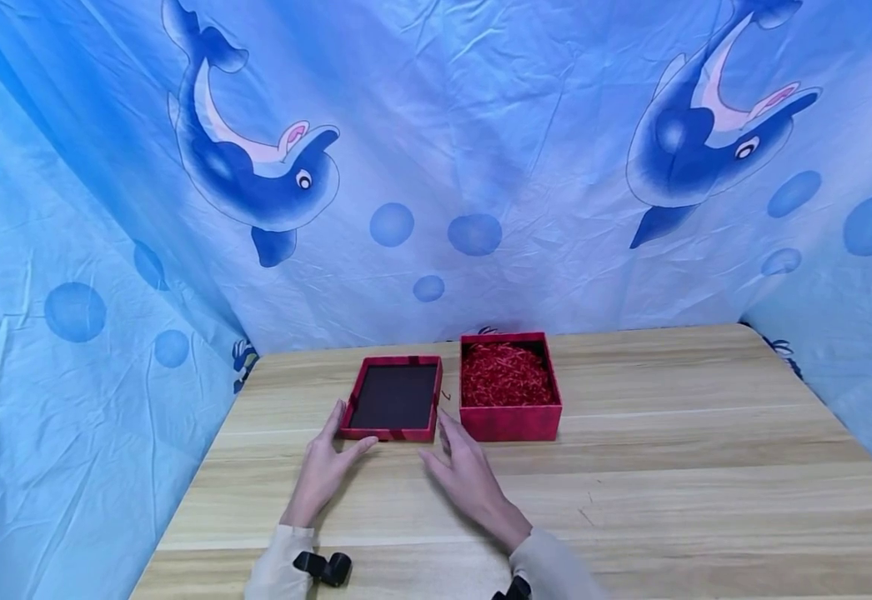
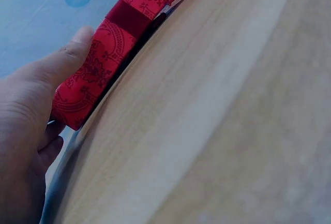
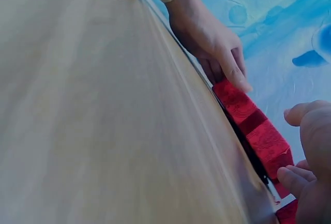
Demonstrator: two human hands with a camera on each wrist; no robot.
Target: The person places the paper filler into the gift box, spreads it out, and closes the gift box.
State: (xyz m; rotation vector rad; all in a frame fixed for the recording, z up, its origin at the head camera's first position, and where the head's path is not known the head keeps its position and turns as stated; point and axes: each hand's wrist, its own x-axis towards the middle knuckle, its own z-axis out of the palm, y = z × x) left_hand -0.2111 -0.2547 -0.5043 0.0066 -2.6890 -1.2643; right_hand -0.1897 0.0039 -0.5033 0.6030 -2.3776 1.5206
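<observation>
A shallow red patterned box lid [image 1: 398, 435] lies with its dark inside up. My left hand [image 1: 323, 471] grips its near left corner. In the left wrist view the thumb of that hand [image 2: 31, 94] presses the lid's front wall [image 2: 95, 63], with the other fingers around the corner. My right hand [image 1: 469, 477] is at the near right corner. In the right wrist view its fingers [image 3: 294, 181] are close to the lid's end, and its thumb stands away. Right of the lid stands a deeper red box [image 1: 509, 425] filled with red paper shreds [image 1: 507, 375].
Both box parts are on a light wooden table [image 1: 669, 483], towards its back edge. A small red scrap [image 1: 446, 395] lies between them. Blue cloth [image 1: 436, 150] printed with dolphins hangs behind and at both sides.
</observation>
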